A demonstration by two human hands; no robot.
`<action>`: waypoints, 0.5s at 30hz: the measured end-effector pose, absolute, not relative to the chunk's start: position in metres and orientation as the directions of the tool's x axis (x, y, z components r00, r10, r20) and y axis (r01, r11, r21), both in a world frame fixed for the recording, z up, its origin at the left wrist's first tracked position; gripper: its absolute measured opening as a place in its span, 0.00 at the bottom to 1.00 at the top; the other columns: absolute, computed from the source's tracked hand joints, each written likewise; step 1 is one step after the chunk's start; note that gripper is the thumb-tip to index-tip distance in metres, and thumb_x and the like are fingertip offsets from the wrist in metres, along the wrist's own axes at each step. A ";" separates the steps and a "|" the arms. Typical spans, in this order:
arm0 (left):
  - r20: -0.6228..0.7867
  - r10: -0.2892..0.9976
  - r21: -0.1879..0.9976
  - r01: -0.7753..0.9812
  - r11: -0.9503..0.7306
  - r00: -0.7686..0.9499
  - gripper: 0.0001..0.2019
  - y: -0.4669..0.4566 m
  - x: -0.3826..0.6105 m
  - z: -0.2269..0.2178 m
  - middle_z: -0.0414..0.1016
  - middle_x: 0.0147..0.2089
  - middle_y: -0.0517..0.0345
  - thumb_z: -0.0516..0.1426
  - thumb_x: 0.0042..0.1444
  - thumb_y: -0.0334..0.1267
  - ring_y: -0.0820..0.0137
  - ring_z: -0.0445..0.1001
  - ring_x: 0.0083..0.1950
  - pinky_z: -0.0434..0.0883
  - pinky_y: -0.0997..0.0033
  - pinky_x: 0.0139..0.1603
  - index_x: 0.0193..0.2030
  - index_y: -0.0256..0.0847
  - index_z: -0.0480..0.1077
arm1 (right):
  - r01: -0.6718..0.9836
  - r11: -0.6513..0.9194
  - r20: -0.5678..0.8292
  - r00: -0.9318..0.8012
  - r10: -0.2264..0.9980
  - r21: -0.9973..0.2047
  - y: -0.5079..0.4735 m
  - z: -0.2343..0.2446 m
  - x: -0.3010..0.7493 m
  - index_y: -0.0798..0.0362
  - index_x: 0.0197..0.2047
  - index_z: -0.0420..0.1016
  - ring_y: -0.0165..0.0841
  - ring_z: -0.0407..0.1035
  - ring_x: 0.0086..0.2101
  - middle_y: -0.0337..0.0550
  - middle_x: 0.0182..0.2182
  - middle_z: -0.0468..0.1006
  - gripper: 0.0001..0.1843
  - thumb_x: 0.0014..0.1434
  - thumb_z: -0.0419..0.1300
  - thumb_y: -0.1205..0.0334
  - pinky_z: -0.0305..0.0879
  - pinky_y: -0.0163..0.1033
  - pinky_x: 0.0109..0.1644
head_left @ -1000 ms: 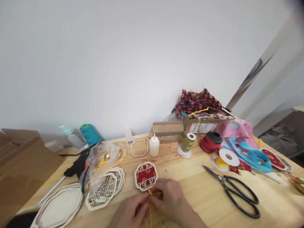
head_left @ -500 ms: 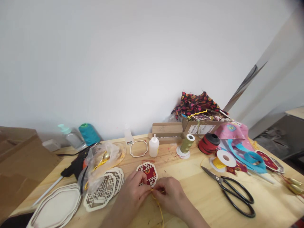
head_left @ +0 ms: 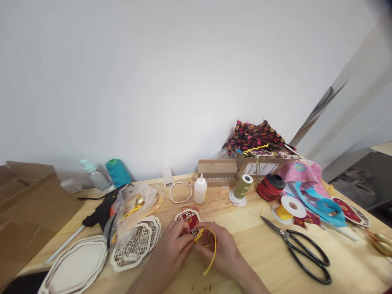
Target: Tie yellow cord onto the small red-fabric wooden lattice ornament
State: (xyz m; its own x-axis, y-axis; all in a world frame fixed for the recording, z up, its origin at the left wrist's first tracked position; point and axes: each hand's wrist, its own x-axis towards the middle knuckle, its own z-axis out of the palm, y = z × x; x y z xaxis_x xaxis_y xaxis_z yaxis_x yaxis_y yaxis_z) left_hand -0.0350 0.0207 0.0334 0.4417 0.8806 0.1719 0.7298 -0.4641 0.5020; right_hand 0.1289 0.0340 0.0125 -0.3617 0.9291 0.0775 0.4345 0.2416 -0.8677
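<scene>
– Doing what with the left hand (head_left: 173, 247)?
– Pinching a thin yellow cord (head_left: 215, 247), with fingertips together.
– And with the right hand (head_left: 225, 247)?
– Curled beside the same cord, behind its raised loop; too hidden to tell whether clamped.
– And where to find the scalloped pale-wood lattice plaque with red patterned fabric (head_left: 192, 219)?
– Just beyond the fingertips, flat on the light wooden table (head_left: 245, 228), partly covered by the left fingers.

Lane is lying open between right hand (head_left: 221, 250) and scissors (head_left: 284, 234)
Bottle (head_left: 200, 191) and spools (head_left: 243, 187) are obstructing the table's (head_left: 249, 234) back edge.
</scene>
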 end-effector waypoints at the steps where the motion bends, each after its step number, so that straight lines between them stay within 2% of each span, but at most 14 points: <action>1: 0.164 0.885 0.514 0.728 -0.454 0.436 0.10 0.021 -0.035 0.033 0.64 0.35 0.54 0.46 0.54 0.32 0.66 0.64 0.38 0.64 0.66 0.37 0.33 0.42 0.68 | 0.388 0.247 0.092 -0.376 0.922 -0.888 0.036 0.011 0.130 0.50 0.41 0.69 0.29 0.63 0.28 0.39 0.28 0.69 0.16 0.45 0.58 0.62 0.59 0.30 0.29; 4: 0.149 0.897 0.551 0.718 -0.426 0.417 0.10 0.021 -0.035 0.034 0.64 0.36 0.55 0.46 0.54 0.32 0.67 0.64 0.39 0.65 0.66 0.38 0.32 0.42 0.69 | 0.277 0.220 0.095 -0.401 0.911 -0.935 0.041 0.006 0.132 0.52 0.33 0.74 0.28 0.62 0.26 0.40 0.25 0.68 0.09 0.47 0.57 0.62 0.58 0.30 0.27; 7: 0.150 0.906 0.582 0.705 -0.405 0.396 0.09 0.022 -0.034 0.035 0.64 0.36 0.55 0.47 0.54 0.34 0.66 0.64 0.40 0.65 0.66 0.39 0.32 0.43 0.69 | 0.263 0.173 0.068 -0.363 0.929 -0.949 0.045 0.003 0.131 0.55 0.26 0.75 0.26 0.59 0.22 0.39 0.22 0.66 0.08 0.47 0.58 0.60 0.54 0.29 0.24; 11: 0.153 0.928 0.618 0.701 -0.357 0.339 0.07 0.021 -0.032 0.036 0.64 0.36 0.55 0.50 0.51 0.34 0.67 0.65 0.39 0.66 0.69 0.38 0.29 0.42 0.69 | 0.294 0.105 0.023 -0.269 0.963 -0.950 0.043 0.004 0.128 0.58 0.22 0.72 0.23 0.52 0.20 0.35 0.18 0.59 0.11 0.47 0.56 0.59 0.48 0.28 0.21; 15: 0.200 0.946 0.618 0.717 -0.323 0.254 0.05 0.020 -0.030 0.034 0.65 0.36 0.56 0.52 0.49 0.33 0.67 0.65 0.40 0.66 0.68 0.40 0.27 0.42 0.69 | 0.297 0.077 0.005 -0.238 0.971 -0.952 0.041 0.007 0.126 0.58 0.17 0.63 0.23 0.48 0.19 0.32 0.16 0.54 0.12 0.47 0.55 0.60 0.45 0.28 0.20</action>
State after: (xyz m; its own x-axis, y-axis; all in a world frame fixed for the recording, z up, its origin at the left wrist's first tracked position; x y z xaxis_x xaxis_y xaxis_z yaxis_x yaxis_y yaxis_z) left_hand -0.0303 0.0200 0.0336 0.2539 0.9463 0.2003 0.7165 -0.3231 0.6182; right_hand 0.1258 0.0413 0.0072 -0.2376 0.9714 0.0045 0.2968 0.0770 -0.9518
